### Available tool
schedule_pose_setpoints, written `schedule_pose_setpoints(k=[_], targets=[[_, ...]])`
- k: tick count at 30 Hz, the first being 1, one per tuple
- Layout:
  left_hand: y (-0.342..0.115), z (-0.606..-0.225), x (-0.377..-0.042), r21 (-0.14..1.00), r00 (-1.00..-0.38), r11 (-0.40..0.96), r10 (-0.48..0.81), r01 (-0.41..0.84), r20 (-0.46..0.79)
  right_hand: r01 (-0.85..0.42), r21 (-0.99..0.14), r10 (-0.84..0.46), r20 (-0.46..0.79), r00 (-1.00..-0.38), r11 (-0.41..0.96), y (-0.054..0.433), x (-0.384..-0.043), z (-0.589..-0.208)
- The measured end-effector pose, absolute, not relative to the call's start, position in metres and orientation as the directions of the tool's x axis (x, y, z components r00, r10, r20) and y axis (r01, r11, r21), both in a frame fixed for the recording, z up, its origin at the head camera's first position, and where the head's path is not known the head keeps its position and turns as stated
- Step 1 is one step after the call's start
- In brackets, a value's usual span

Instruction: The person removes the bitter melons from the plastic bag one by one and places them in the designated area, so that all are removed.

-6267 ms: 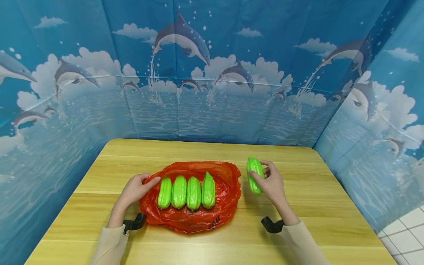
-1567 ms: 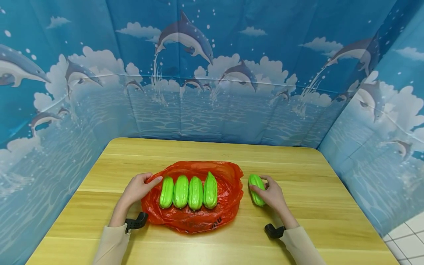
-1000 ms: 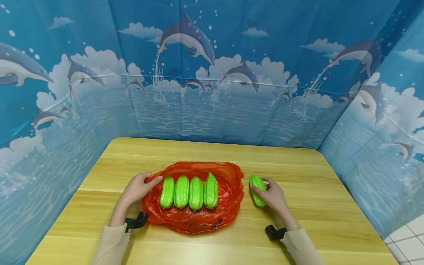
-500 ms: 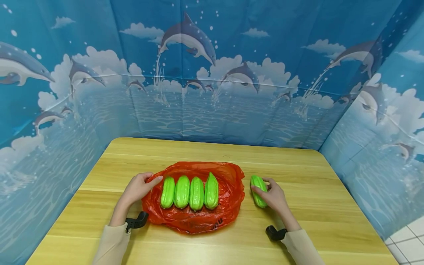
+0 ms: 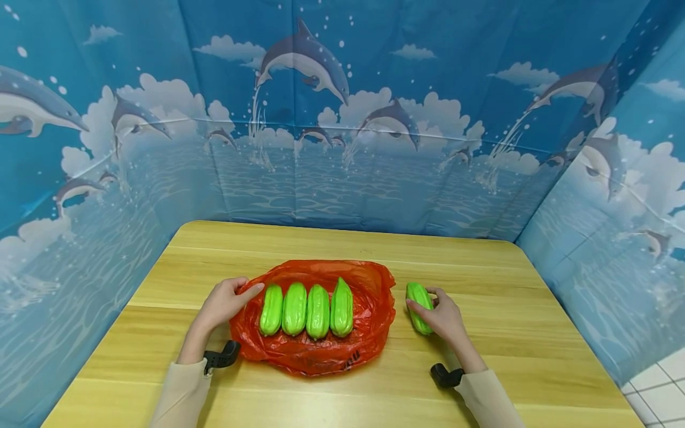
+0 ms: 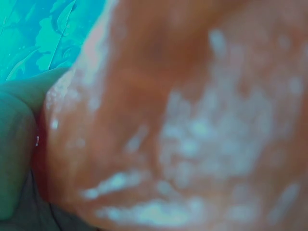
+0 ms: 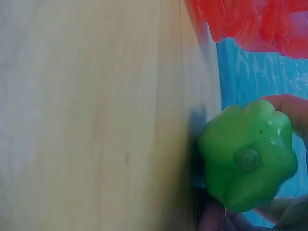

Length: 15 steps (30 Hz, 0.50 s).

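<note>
My left hand (image 5: 223,304) pinches the left rim of a red plastic bag (image 5: 310,359), which lies spread on the table. In the left wrist view the crumpled plastic (image 6: 192,130) fills most of the frame, blurred. Inside the bag several bright green ribbed gourds (image 5: 295,309) lie side by side in a row; the rightmost has a pointed tip. To the right of the bag, my right hand (image 5: 445,316) grips another green gourd (image 5: 420,306), thumb on the near side, fingers behind. The right wrist view shows that gourd's round lobed end (image 7: 248,154) close to the tabletop.
The wooden table (image 5: 342,404) has rounded far corners. A blue dolphin-print curtain (image 5: 342,178) hangs behind it and at both sides. Black wrist devices (image 5: 222,356) sit on both wrists. White floor tiles (image 5: 660,389) show at the lower right.
Since about six seconds ago my right hand has brought its gourd down and nearer, closer to the tabletop. Over the last second almost nothing moves; my left hand keeps its hold on the bag.
</note>
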<state>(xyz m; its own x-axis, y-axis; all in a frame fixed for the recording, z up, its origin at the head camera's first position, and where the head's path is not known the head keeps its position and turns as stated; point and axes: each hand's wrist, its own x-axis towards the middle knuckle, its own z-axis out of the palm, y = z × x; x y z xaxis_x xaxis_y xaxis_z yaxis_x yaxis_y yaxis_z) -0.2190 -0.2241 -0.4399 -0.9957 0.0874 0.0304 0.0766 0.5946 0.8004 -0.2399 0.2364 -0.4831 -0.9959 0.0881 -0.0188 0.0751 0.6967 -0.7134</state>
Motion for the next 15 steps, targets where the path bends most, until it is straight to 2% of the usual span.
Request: schedule_pose_setpoints(k=[15], targets=[[-0.2234,-0.4416,-0.2196,0.808,-0.996,0.584,0.091,0.073,0.025,0.082,-0.712,0.082,-0.035,-0.996,0.698,0.2338,-0.2361,-0.4795]])
